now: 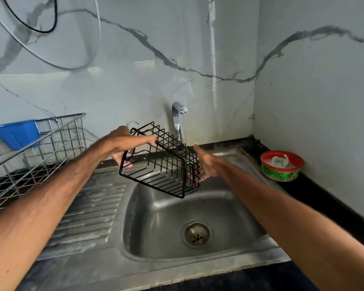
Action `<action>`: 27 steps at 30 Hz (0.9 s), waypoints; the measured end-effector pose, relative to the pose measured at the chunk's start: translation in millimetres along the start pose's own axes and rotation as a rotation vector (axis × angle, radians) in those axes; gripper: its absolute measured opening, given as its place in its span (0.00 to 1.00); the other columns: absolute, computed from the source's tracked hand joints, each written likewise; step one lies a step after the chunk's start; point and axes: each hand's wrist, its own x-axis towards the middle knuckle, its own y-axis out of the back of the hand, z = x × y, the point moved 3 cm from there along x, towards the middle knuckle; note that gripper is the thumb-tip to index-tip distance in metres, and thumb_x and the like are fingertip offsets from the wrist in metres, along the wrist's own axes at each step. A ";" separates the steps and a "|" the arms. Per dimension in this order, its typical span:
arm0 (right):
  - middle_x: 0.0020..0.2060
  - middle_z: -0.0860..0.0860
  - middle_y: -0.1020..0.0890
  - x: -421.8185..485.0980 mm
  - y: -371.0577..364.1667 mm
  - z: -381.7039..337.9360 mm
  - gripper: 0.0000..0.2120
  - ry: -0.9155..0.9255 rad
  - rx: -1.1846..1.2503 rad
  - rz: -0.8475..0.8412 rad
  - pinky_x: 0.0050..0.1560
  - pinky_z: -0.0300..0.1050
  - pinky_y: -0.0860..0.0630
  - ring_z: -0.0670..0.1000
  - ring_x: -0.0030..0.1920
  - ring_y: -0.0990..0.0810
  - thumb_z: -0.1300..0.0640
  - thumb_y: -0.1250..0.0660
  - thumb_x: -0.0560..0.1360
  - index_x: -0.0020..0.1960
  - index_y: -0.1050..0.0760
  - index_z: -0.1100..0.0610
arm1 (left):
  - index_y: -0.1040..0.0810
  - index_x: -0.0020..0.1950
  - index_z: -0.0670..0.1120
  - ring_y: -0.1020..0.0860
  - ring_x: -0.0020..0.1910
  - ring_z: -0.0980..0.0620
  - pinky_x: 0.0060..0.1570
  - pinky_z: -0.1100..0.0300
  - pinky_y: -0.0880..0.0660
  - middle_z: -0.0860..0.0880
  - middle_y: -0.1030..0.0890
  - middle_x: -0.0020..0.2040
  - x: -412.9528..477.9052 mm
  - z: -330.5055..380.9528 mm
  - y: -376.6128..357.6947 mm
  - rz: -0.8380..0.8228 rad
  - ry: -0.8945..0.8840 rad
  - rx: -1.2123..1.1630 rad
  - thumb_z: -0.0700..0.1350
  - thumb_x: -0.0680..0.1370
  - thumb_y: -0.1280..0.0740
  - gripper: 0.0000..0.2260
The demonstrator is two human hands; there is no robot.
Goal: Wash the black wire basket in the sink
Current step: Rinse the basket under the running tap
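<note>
The black wire basket [162, 162] is held in the air over the steel sink [156, 217], tilted with its right end lower, just in front of the tap [178, 116]. The left hand [126, 143] grips the basket's left end, fingers curled over the top rim wire. The right hand [206, 162] lies spread with its palm against the right end, its fingertips partly hidden behind the wires. A thin stream of water [184, 127] runs from the spout; whether it strikes the basket cannot be told. No suds show on the wires, and the soap tub [282, 165] with its scrub pad sits apart on the dark table at right. By my reading the washing is in the wetting or rinsing stage; scrubbing may be left, and the dish rack [36, 148] at left would suit draining afterwards
</note>
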 end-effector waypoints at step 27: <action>0.54 0.56 0.15 -4.9 58.1 35.3 0.27 0.188 0.228 0.238 0.55 0.60 0.22 0.60 0.58 0.18 0.39 0.22 0.65 0.56 0.21 0.54 | 0.47 0.83 0.54 0.39 0.77 0.56 0.79 0.48 0.42 0.59 0.32 0.74 67.3 -74.8 -91.8 0.152 -0.548 -0.421 0.29 0.67 0.20 0.54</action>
